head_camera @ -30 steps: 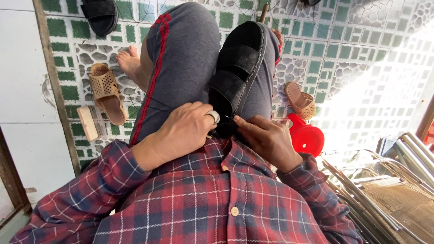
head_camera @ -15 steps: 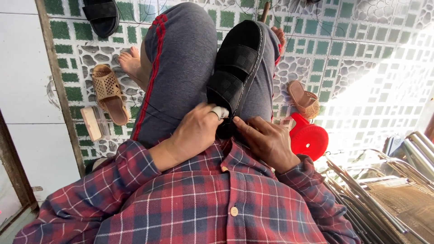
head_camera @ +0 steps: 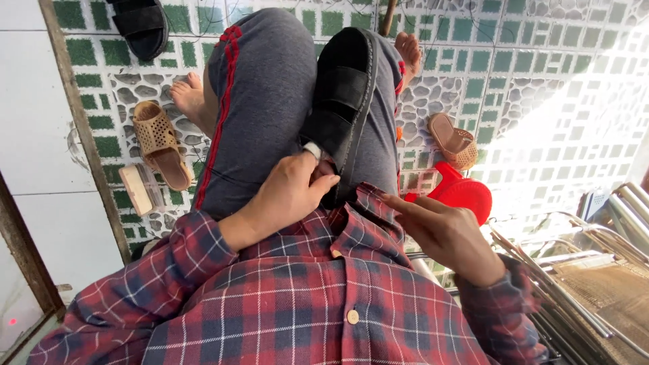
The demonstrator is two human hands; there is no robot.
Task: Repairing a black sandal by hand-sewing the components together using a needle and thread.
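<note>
Black sandal (head_camera: pixel 341 101); red plaid shirt (head_camera: pixel 297 304) (green-checked tiles (head_camera: pixel 527 61))

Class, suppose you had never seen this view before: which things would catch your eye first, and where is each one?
In the middle, a black sandal lies on the person's lap, against grey trousers with a red side stripe; the left hand grips its near end while the right hand hovers apart, at the right. A bright red plastic piece shows on the green patterned floor tiles beyond the right hand, and a tan slipper lies at the left.
</note>
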